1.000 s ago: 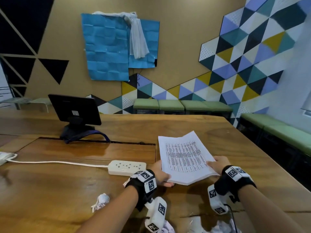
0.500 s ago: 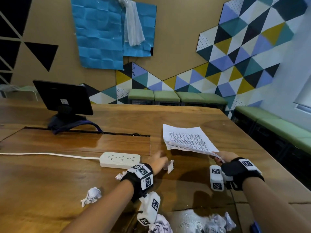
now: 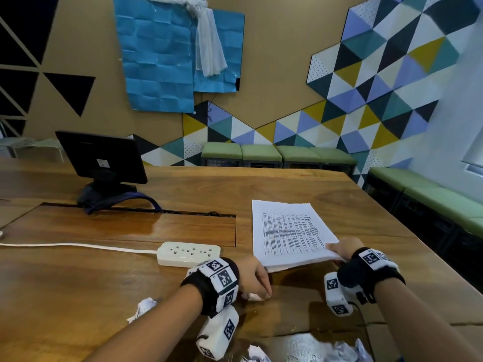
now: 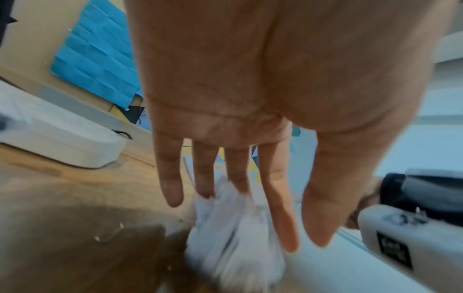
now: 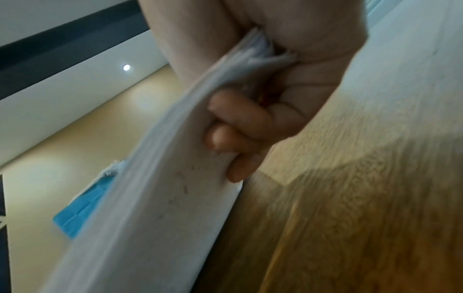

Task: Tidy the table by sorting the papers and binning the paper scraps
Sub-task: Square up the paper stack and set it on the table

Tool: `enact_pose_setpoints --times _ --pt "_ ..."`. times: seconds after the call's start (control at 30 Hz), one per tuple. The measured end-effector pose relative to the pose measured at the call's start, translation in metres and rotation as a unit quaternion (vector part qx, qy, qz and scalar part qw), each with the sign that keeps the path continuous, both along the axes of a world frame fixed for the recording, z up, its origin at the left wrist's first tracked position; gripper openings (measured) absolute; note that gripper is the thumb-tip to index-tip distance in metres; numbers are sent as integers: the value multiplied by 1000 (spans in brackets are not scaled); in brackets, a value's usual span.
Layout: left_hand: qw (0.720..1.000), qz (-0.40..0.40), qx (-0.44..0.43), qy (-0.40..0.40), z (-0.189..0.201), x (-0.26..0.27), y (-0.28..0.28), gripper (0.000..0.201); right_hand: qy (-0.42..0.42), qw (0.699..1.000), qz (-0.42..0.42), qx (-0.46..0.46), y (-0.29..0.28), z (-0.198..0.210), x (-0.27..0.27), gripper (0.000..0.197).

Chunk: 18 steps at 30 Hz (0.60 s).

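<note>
A stack of printed papers lies slanted over the right part of the wooden table. My right hand grips its near right corner, thumb on top. The right wrist view shows the fingers curled under the paper stack. My left hand hovers just left of the stack's near edge, over a small crumpled paper scrap. In the left wrist view the left hand has straight, spread fingers reaching down onto the blurred scrap.
A white power strip with its cable lies left of the papers. Behind it a dark monitor stands. Another crumpled scrap lies at the left, and several more scraps sit at the near edge. Green benches line the walls.
My left hand has let go of the stack and dropped towards me onto the small scrap. The right hand alone now holds the papers, lowered flatter over the table.
</note>
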<state>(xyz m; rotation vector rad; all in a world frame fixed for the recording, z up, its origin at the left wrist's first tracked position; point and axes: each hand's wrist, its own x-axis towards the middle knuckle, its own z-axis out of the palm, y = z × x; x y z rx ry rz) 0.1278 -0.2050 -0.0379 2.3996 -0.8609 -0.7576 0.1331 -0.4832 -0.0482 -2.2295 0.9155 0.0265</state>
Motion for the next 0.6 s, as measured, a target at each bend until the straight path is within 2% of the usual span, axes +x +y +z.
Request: enact_pose_setpoints --times 0.07,0.13,0.17,0.2,0.27,0.33,0.5,0.6 --pt "999 23 -20 -6 2 5 8 14 45 996 38 -67 6 1 2 32" --pt "994 75 -49 -55 2 11 12 2 73 991 72 -82 13 1 3 35" --pt "991 91 -49 -87 3 12 13 4 69 993 67 -73 17 1 3 37" --pt "989 92 -31 -114 2 12 13 15 67 994 63 -65 23 2 2 39" --pt "988 40 66 -132 -1 14 12 43 94 990 64 -79 30 4 2 40" --pt "979 -24 160 -127 -6 15 11 57 134 982 77 -111 33 4 0 38" --pt "972 -51 194 -120 -13 18 8 59 181 970 98 -133 30 -1 -4 32" --pt "973 -50 193 -112 -14 15 6 54 218 960 100 -142 37 3 -8 40"
